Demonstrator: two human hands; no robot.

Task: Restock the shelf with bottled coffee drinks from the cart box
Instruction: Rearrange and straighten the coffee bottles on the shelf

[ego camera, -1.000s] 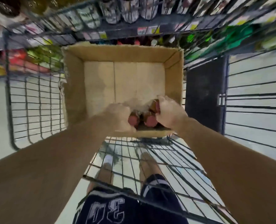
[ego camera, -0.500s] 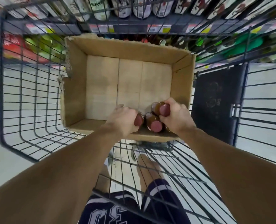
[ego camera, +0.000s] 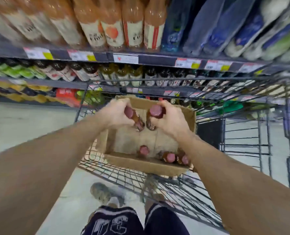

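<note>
Two bottles (ego camera: 135, 118) are up out of the box (ego camera: 149, 164), one clamped in the left hand (ego camera: 114, 114), one in the right hand (ego camera: 168, 119), not yet shelved. Three more stand at the box's near wall. The target shelf (ego camera: 140, 89) slot is unclear; blur smears the labels.

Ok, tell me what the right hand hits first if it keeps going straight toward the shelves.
Probably the cart's far wire rim, then the dark-capped bottles behind it. The right hand, holding a bottle, seems above the box, but depth is unclear.
</note>
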